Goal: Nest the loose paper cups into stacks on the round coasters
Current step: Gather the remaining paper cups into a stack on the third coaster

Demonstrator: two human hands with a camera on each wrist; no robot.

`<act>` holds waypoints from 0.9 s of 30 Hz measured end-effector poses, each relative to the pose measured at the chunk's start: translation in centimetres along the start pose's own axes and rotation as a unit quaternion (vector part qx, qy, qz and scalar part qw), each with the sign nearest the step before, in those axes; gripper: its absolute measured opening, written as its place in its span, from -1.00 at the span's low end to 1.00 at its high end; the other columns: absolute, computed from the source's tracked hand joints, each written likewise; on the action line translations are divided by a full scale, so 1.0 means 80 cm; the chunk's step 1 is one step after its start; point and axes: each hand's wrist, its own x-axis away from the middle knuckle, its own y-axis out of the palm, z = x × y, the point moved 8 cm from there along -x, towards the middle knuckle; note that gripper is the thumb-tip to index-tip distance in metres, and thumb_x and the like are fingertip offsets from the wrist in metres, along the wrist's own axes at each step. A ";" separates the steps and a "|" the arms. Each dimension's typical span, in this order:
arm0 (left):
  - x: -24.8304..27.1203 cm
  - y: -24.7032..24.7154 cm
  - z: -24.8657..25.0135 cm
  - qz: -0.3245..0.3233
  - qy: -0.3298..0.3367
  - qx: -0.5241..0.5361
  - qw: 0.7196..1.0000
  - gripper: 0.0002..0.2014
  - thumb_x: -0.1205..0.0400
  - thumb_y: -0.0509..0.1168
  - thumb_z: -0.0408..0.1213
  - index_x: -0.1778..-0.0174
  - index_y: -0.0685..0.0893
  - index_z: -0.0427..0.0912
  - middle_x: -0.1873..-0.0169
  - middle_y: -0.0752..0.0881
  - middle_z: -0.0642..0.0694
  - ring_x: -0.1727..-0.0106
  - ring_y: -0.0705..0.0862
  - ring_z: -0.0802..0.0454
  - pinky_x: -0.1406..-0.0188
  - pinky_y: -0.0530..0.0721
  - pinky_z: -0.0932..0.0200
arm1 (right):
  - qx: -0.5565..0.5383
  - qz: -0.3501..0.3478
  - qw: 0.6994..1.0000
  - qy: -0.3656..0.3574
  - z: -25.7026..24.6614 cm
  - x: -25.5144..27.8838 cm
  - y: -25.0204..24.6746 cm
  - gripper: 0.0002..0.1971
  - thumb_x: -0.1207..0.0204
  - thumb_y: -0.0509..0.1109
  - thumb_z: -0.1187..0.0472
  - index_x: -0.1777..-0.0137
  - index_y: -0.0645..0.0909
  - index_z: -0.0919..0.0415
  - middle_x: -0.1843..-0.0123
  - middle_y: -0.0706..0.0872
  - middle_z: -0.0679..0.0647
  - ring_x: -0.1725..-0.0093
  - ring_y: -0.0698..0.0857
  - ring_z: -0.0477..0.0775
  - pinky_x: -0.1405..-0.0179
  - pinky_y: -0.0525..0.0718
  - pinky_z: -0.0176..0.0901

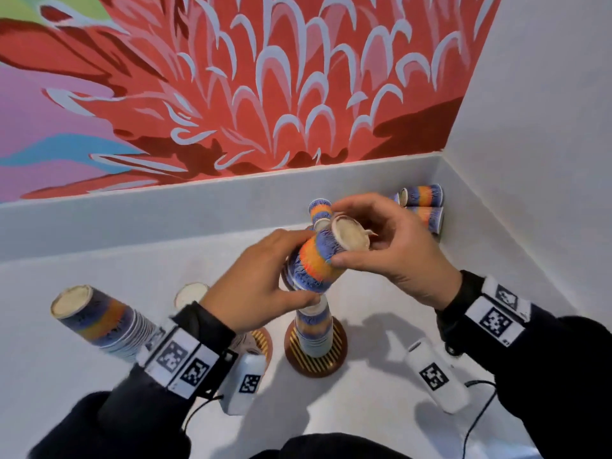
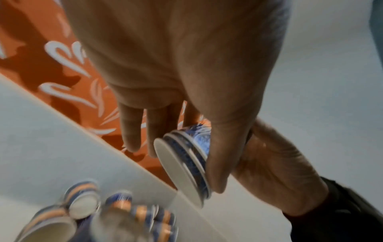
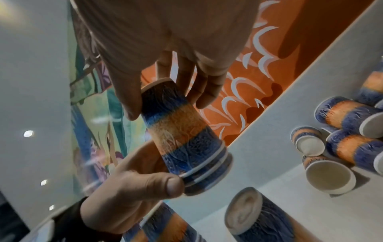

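Note:
Both hands hold one small nest of blue-and-orange paper cups [image 1: 316,260] tilted in the air above the middle stack [image 1: 314,332], which stands upside down on a striped round coaster [image 1: 334,359]. My left hand [image 1: 293,279] grips the rim end of the nest [image 2: 186,157]. At the base end [image 3: 178,127], my right hand [image 1: 357,243] pinches with thumb and fingers [image 3: 204,96]. Loose cups [image 1: 422,202] lie at the back right corner. A second coaster [image 1: 263,339] shows partly under my left wrist.
A tall tilted stack [image 1: 99,321] stands at the left, and another stack's top [image 1: 190,293] shows behind my left wrist. One upside-down cup [image 1: 319,208] stands behind the hands. White walls and a mural close the table's far and right sides.

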 end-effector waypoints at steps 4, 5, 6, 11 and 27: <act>0.011 0.047 -0.027 -0.011 -0.050 0.072 0.996 -0.17 -0.42 0.69 -0.05 -0.59 0.47 0.24 -0.40 0.66 0.29 -0.37 0.67 0.26 -0.35 0.71 -0.03 | 0.136 -0.033 0.990 -0.027 0.005 0.002 0.034 -0.45 -0.31 0.82 0.24 -0.30 0.75 0.08 -0.18 0.82 -0.11 -0.22 0.78 -0.03 -0.15 0.72 -0.22; 0.014 0.055 -0.034 -0.010 -0.058 0.074 0.996 -0.17 -0.42 0.69 -0.08 -0.59 0.47 0.24 -0.40 0.65 0.32 -0.37 0.65 0.31 -0.35 0.70 0.01 | 0.166 -0.038 0.985 -0.033 0.010 0.003 0.042 -0.46 -0.30 0.82 0.23 -0.28 0.76 0.08 -0.18 0.81 -0.13 -0.22 0.77 -0.07 -0.13 0.68 -0.29; 0.018 0.060 -0.040 -0.007 -0.064 0.077 0.995 -0.16 -0.42 0.69 -0.11 -0.60 0.46 0.25 -0.40 0.64 0.33 -0.37 0.63 0.36 -0.35 0.69 0.07 | 0.186 -0.043 0.981 -0.034 0.017 0.006 0.049 -0.46 -0.30 0.82 0.21 -0.28 0.75 0.07 -0.19 0.81 -0.14 -0.22 0.76 -0.08 -0.12 0.66 -0.30; 0.034 0.069 -0.058 -0.029 -0.104 0.104 0.989 0.02 -0.36 0.70 0.03 -0.69 0.28 0.38 -0.54 0.54 0.28 -0.53 0.54 0.28 -0.49 0.61 0.02 | 0.196 -0.089 0.976 0.029 0.070 0.022 0.070 -0.29 -0.29 0.80 0.16 -0.44 0.63 -0.11 -0.28 0.74 -0.24 -0.32 0.69 -0.16 -0.16 0.63 -0.35; -0.167 -0.077 0.033 0.066 -0.070 0.052 0.994 -0.36 -0.60 0.59 -0.02 -0.60 0.54 0.11 -0.36 0.66 0.04 -0.25 0.73 0.10 -0.24 0.71 0.13 | 0.213 0.100 0.968 0.086 0.068 -0.089 -0.084 -0.58 -0.51 0.69 0.13 -0.32 0.67 0.04 -0.17 0.79 -0.01 -0.02 0.74 -0.10 -0.14 0.69 -0.21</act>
